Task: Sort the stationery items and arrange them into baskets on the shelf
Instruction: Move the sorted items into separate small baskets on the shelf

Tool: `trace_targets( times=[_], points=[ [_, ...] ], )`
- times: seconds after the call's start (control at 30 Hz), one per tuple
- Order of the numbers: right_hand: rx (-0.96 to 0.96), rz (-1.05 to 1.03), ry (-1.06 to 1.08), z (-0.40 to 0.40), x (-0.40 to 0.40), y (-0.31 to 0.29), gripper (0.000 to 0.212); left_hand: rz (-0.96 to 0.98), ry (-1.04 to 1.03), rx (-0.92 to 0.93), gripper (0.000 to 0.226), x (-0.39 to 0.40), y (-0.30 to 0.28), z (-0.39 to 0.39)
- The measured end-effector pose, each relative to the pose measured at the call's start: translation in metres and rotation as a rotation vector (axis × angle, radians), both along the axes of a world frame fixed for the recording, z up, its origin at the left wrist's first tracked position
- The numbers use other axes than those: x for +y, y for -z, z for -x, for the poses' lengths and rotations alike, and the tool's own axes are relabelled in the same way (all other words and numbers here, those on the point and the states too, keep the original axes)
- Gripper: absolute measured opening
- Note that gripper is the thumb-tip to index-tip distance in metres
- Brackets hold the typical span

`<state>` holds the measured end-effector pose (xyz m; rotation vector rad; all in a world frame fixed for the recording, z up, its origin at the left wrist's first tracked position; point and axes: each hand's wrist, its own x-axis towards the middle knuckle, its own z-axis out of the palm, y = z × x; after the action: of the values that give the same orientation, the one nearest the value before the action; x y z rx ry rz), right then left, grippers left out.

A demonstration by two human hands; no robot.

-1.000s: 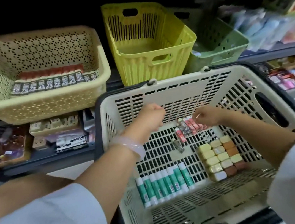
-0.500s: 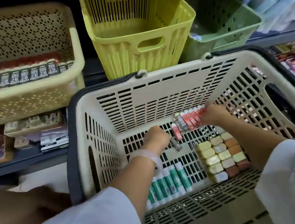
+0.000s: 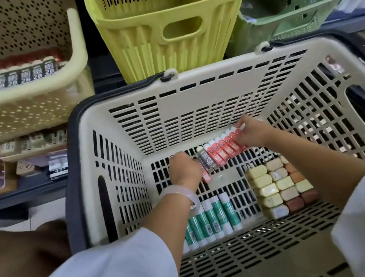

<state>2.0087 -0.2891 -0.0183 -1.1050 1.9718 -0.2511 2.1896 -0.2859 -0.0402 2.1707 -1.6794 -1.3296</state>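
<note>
both hands reach into the slotted cream shopping basket (image 3: 193, 84): the right hand (image 3: 251, 133) pinches the 1 o'clock end of a row of red lead-refill cases (image 3: 223, 148), and the left hand (image 3: 184, 169) curls over the row's 7 o'clock end, its grip hidden. on the basket floor, green glue sticks (image 3: 212, 218) lie at 6 o'clock and erasers (image 3: 279, 187) at 4 o'clock. on the shelf at 12 o'clock stand a yellow basket (image 3: 170, 24), a green basket (image 3: 292, 7) and a beige basket (image 3: 26, 93) holding 2b refill cases (image 3: 11, 78).
</note>
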Motion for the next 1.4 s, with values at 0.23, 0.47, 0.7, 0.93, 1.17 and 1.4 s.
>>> trace_targets(
  times=[0.23, 0.47, 0.7, 0.93, 1.17, 1.4],
  points=[
    [-0.133, -0.133, 0.108, -0.015, 0.0, 0.006, 0.036, -0.258, -0.648, 0.43, 0.067, 0.007, 0.004, 0.0],
    [-0.128, -0.169, 0.157, -0.021, 0.0, 0.003, 0.031, -0.458, -0.777, 0.636, 0.017, 0.009, -0.005, -0.006],
    [-0.137, -0.192, 0.168, -0.025, 0.004, -0.001, 0.029, -0.443, -0.655, 0.582, 0.035, 0.013, 0.006, 0.005],
    [-0.204, -0.177, 0.217, -0.028, 0.006, -0.001, 0.009, -0.352, -0.635, 0.567, 0.042, 0.011, 0.016, 0.009],
    [-0.23, -0.201, 0.208, -0.034, 0.006, -0.003, 0.015, -0.411, -0.584, 0.588, 0.038, 0.005, 0.011, 0.007],
    [-0.313, -0.201, 0.19, -0.036, 0.004, -0.005, 0.008, -0.43, -0.567, 0.622, 0.052, 0.0, 0.01, 0.011]
  ],
)
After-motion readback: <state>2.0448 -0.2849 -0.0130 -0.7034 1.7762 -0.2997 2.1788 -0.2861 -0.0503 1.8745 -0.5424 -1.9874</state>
